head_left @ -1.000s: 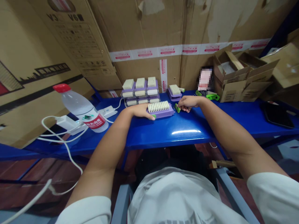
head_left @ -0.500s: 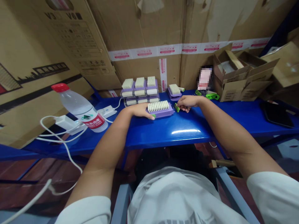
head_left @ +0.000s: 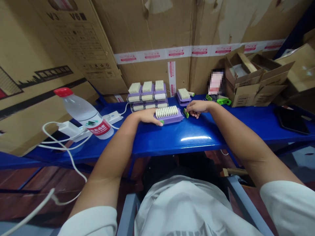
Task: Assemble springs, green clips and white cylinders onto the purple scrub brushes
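A purple brush block (head_left: 169, 115) with rows of cream bristles lies on the blue table, bristles up. My left hand (head_left: 149, 117) is wrapped round its left end, where a bit of green shows by the thumb. A small green plastic end piece (head_left: 186, 113) is pinched in the fingers of my right hand (head_left: 197, 108), close to the block's right end. Small prongs stick out of that end towards the green piece. Whether the two touch, I cannot tell. Behind my right hand sits another purple brush block (head_left: 183, 95).
Several purple blocks with cream bristles and rollers (head_left: 147, 93) are stacked at the back. A water bottle (head_left: 92, 116) leans over white cables and a power strip (head_left: 112, 116) at left. Green parts (head_left: 223, 101), open cartons (head_left: 251, 80) and a black phone-like slab (head_left: 291, 119) lie right.
My right hand and the green end piece have shifted very slightly left, towards the brush block. My left hand and the block look the same.
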Motion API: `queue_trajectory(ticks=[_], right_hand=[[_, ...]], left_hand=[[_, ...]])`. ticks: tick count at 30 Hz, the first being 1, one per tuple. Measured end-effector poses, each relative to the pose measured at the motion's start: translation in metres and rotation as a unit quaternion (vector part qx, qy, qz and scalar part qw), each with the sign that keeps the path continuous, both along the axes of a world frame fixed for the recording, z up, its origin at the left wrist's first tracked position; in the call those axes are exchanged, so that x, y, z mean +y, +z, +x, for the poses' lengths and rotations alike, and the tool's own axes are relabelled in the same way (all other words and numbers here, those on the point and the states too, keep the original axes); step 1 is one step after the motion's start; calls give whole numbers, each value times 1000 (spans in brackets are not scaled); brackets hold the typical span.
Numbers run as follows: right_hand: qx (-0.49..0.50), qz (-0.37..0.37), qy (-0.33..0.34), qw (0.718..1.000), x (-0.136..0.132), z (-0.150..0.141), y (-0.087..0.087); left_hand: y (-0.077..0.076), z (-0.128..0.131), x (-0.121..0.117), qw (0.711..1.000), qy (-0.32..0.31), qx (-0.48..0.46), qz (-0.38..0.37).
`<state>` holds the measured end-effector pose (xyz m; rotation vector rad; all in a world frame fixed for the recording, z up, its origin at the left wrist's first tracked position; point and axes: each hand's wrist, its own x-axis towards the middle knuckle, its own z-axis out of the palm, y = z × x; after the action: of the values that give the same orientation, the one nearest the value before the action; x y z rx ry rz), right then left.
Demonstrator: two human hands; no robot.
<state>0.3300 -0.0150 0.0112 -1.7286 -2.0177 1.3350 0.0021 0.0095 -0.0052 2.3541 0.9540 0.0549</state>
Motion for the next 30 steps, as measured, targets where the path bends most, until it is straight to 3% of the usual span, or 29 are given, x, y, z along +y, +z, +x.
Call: queue_trajectory(ticks=[30], right_hand=[[40,-35,-31,998,7,2,-9]], left_hand=[[-2,0,2,1000,-13,-10,11]])
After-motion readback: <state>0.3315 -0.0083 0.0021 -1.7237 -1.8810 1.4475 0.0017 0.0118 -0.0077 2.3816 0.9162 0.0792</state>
